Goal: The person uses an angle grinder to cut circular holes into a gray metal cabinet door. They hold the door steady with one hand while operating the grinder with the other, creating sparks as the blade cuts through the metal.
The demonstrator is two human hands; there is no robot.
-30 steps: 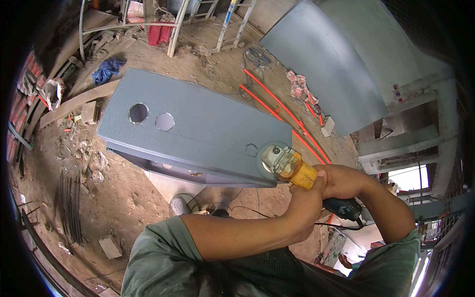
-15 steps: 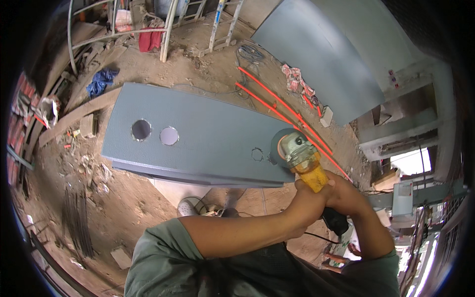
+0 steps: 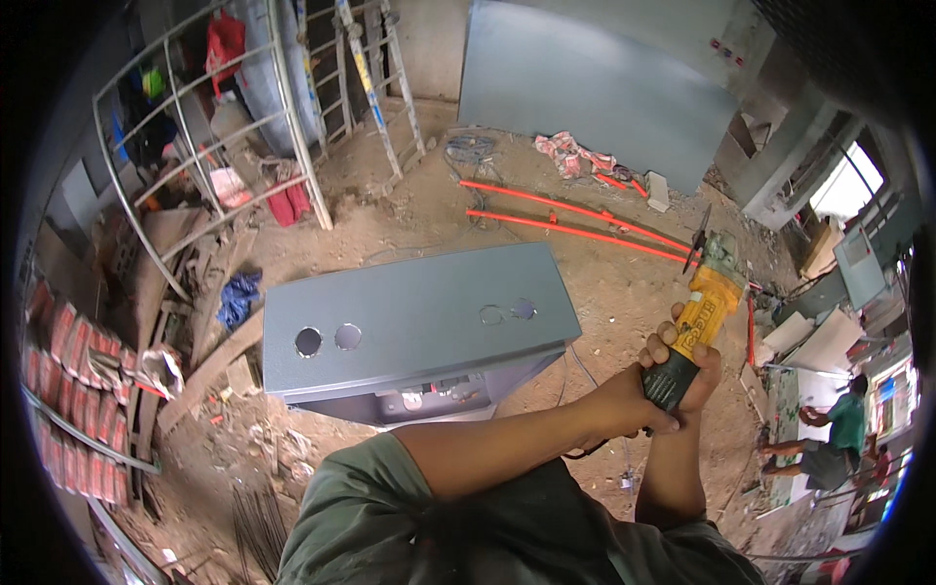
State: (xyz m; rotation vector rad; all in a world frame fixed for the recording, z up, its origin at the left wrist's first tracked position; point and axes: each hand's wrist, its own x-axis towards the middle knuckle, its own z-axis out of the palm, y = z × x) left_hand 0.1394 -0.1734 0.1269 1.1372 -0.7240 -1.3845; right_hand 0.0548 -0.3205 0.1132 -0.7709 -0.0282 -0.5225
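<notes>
Both my hands are wrapped around the black and yellow body of an angle grinder, held up to the right of a grey metal box. My left hand grips the black rear end, and my right hand closes round the body beside it. The grinder's disc stands edge-on, apart from the box. In the top of the grey metal box are two round holes at the left. Toward its right end are a cut circle outline and a round hole. Its near side is open, showing parts inside.
Orange-red pipes lie on the dirt floor behind the box. A large grey panel leans at the back. Ladders and a metal frame stand at the far left. Stacked bricks are at left; a co-worker crouches at right.
The grinder has come off the box's right end and moved right and up in my hands, its disc turned edge-on. My view has shifted, showing more of the room and the box's open side.
</notes>
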